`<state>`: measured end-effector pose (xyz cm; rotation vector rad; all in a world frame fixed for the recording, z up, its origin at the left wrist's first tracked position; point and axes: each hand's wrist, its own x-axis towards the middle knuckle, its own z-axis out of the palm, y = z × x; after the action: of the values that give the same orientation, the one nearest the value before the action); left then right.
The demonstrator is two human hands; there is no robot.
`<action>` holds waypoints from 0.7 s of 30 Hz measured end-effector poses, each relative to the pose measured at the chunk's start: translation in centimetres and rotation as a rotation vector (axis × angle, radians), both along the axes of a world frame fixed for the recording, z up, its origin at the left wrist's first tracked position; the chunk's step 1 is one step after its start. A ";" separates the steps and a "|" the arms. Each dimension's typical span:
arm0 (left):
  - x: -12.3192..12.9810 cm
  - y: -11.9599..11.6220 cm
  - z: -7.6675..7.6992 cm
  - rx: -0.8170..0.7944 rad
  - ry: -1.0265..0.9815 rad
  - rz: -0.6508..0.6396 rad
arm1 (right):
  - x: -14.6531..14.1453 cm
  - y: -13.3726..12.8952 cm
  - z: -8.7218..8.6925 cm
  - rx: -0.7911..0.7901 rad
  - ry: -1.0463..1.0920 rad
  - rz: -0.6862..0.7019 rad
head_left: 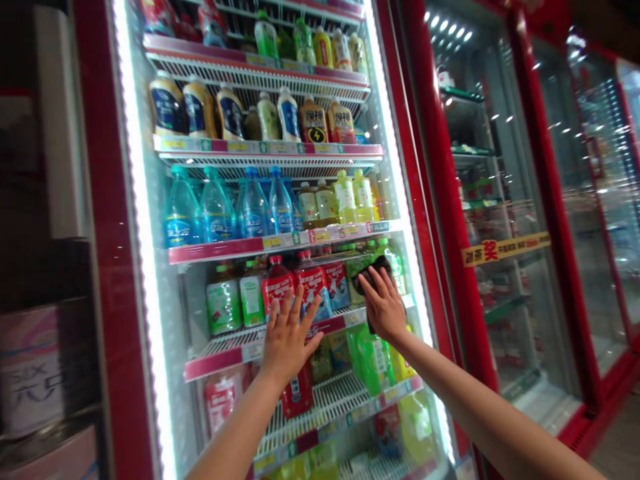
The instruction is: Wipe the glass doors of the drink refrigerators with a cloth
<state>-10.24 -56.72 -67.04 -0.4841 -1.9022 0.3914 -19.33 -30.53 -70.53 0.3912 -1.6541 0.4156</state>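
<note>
My left hand is raised in front of the lit drinks cooler, its fingers spread and holding nothing. Behind its fingertips, red-capped bottles stand on a wire shelf. Farther right, my right hand has its fingers laid over a dark cloth, which looks pressed flat against the cooler's glass front. The glass itself is hard to make out, so I cannot tell whether the left palm touches it. Parts of the cloth are hidden under the right hand.
Blue water bottles line the shelf above my hands, with dark-labelled bottles higher up. Green bottles stand below. A red frame separates this cooler from more glass-doored ones on the right. Boxes are stacked at left.
</note>
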 end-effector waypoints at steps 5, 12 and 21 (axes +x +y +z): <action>-0.8 0.0 0.0 -0.019 0.061 -0.043 | -2.3 3.2 5.9 -0.032 -0.025 0.020; -0.8 0.2 0.2 -0.015 0.062 -0.076 | -4.6 8.5 -2.8 -0.362 -0.048 -0.032; -1.4 0.3 0.2 0.009 0.044 -0.125 | -7.7 13.0 1.9 -0.342 -0.038 -0.072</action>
<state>-11.60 -56.46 -66.88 -0.5807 -1.8203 0.3087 -27.05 -17.55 -68.65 0.0694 -1.5920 0.6430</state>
